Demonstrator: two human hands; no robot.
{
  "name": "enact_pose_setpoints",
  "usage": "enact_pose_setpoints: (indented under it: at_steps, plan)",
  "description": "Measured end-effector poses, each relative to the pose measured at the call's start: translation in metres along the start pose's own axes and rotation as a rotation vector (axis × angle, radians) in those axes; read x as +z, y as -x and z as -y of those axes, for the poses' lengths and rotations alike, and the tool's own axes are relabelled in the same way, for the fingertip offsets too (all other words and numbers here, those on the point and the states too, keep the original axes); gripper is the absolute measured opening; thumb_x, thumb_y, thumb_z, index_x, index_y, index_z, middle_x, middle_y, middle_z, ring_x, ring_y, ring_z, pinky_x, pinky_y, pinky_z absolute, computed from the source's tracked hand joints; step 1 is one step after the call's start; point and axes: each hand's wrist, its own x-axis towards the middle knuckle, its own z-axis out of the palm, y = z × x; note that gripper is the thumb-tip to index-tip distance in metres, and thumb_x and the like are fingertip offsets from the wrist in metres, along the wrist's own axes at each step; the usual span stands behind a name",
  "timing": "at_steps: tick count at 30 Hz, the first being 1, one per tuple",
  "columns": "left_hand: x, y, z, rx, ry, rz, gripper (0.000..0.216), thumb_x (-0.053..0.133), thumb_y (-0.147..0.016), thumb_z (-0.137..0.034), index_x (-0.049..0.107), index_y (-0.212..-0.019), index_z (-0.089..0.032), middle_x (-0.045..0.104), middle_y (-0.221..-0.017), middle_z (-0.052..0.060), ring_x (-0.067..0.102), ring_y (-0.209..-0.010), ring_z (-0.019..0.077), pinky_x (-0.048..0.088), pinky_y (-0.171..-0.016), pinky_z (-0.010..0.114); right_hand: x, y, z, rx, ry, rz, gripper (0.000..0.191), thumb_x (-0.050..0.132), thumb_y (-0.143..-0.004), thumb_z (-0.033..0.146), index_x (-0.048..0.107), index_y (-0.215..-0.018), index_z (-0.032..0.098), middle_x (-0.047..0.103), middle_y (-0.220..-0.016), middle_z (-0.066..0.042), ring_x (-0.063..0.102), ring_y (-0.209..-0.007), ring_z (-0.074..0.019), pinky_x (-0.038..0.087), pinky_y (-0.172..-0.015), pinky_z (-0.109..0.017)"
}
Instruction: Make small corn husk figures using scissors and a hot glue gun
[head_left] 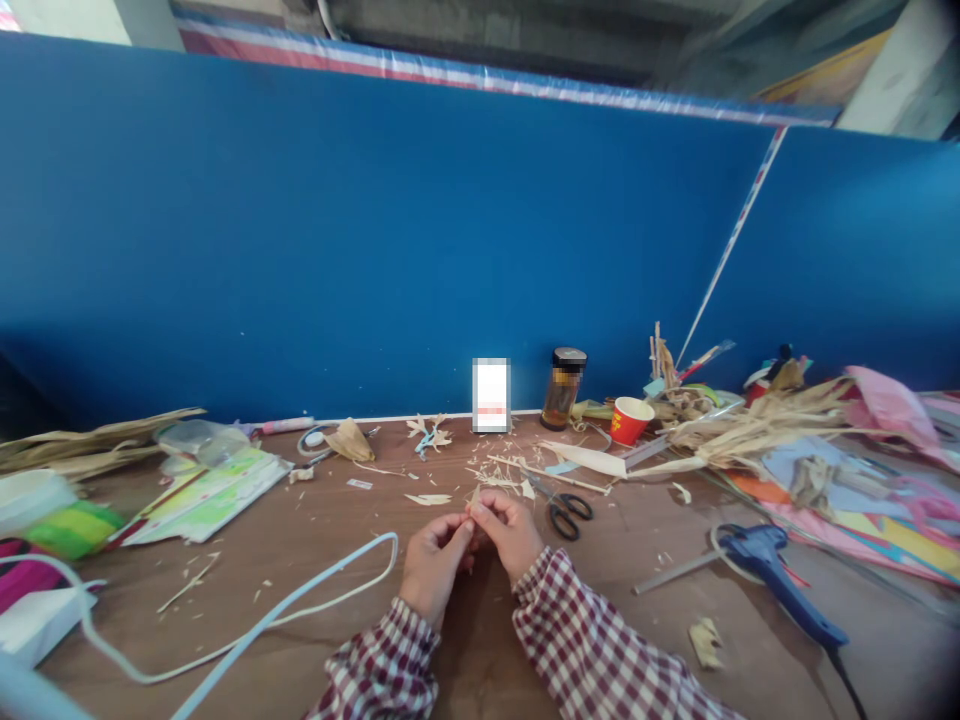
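Both my hands meet low at the middle of the brown table (315,640), in red-and-white checked sleeves. My left hand (433,560) and my right hand (508,532) are closed, fingertips pinched together on a small strip of dried husk (475,494) that pokes up between them. Husk scraps (501,478) lie scattered just beyond my fingers. Black-handled scissors (568,512) rest on the table right of my right hand.
A pale blue cord (300,600) loops across the left. A blue glue gun (776,575) lies right. At the back stand a dark jar (564,388), a red paper cup (628,419) and dried husk bundles (750,430). Coloured papers (202,495) lie left, before a blue partition (375,250).
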Motion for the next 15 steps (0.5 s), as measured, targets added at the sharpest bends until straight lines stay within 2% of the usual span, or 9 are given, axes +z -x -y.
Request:
enact_pose_setpoints:
  at_steps: [4, 15]
  plan:
    - [0.0009, 0.0002, 0.0002, -0.015, 0.033, -0.005, 0.034, 0.073, -0.050, -0.038, 0.067, -0.071, -0.012, 0.063, -0.060, 0.002, 0.055, -0.053, 0.0103, 0.046, -0.051, 0.021, -0.0004, 0.0000, 0.0030, -0.030, 0.018, -0.005, 0.020, 0.059, -0.071, 0.036, 0.061, -0.065, 0.016, 0.057, -0.067, -0.001, 0.051, -0.068, -0.0141, 0.040, -0.063, -0.025]
    - [0.0011, -0.0001, 0.0021, -0.021, 0.082, 0.004, 0.033, 0.074, -0.050, -0.036, 0.066, -0.071, -0.011, 0.063, -0.059, 0.002, 0.055, -0.051, 0.0096, 0.046, -0.050, 0.020, 0.0012, 0.0005, 0.0024, 0.013, -0.036, -0.012, 0.019, 0.060, -0.069, 0.035, 0.061, -0.066, 0.017, 0.057, -0.067, 0.000, 0.049, -0.064, -0.0131, 0.039, -0.062, -0.025]
